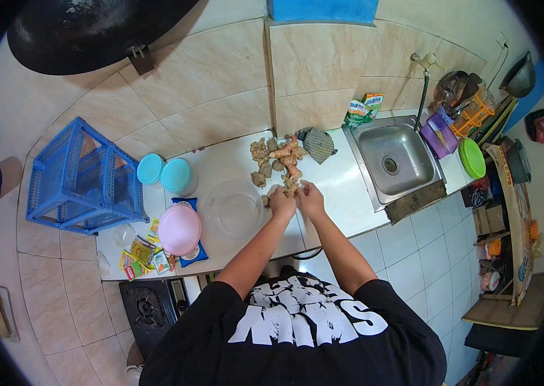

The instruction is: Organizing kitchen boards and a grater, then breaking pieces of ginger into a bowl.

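Note:
My left hand [282,203] and my right hand [311,199] meet over the white tiled counter, fingertips on a knobby piece of ginger root [291,189] between them. My fingers partly cover that piece. Just beyond lies a loose heap of ginger; some pieces, like the long ginger root [285,150], are pale orange, while others [258,150] look brown and earthy. A folded checked cloth [319,145] touches the heap's right side. Left of my left hand stands a round clear plastic bowl [234,210], with nothing visible inside.
A steel sink [392,144] is set in the counter at right, with detergent packets [364,110] behind it. Leftward are turquoise-lidded containers [176,174], a pink bowl [179,229], seasoning sachets [142,252] and a blue plastic rack [86,181]. A gas stove [148,309] sits lower left.

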The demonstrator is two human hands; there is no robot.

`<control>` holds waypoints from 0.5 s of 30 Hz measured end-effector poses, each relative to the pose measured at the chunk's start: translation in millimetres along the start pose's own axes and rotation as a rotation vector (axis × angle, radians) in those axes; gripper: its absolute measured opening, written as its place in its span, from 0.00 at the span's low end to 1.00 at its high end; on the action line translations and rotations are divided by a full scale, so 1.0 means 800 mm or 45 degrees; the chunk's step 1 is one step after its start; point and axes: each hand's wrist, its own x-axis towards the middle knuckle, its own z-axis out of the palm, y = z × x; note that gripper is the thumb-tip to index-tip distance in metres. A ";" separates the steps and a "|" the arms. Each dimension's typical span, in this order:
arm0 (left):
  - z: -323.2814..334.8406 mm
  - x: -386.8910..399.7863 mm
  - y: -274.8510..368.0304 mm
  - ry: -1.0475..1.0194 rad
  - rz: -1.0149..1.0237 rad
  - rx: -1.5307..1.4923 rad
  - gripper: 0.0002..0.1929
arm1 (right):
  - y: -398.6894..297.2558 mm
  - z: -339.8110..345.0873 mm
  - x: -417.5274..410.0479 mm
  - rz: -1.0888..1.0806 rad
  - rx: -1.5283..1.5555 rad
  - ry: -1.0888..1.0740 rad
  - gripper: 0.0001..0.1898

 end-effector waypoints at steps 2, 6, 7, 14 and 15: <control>0.012 0.013 -0.019 0.055 0.030 -0.036 0.23 | -0.011 0.000 -0.001 -0.010 0.011 0.002 0.22; 0.015 0.018 -0.010 -0.075 0.040 -0.013 0.25 | -0.003 -0.009 0.004 0.037 0.125 -0.007 0.18; 0.014 0.012 0.000 -0.090 0.046 -0.010 0.25 | 0.006 -0.013 0.006 0.047 0.125 0.005 0.18; 0.014 0.002 -0.012 -0.097 -0.188 -0.340 0.21 | -0.022 -0.021 -0.018 0.154 0.310 -0.032 0.11; 0.014 0.001 -0.016 -0.151 -0.269 -0.436 0.20 | -0.020 -0.023 -0.022 0.120 0.345 -0.018 0.12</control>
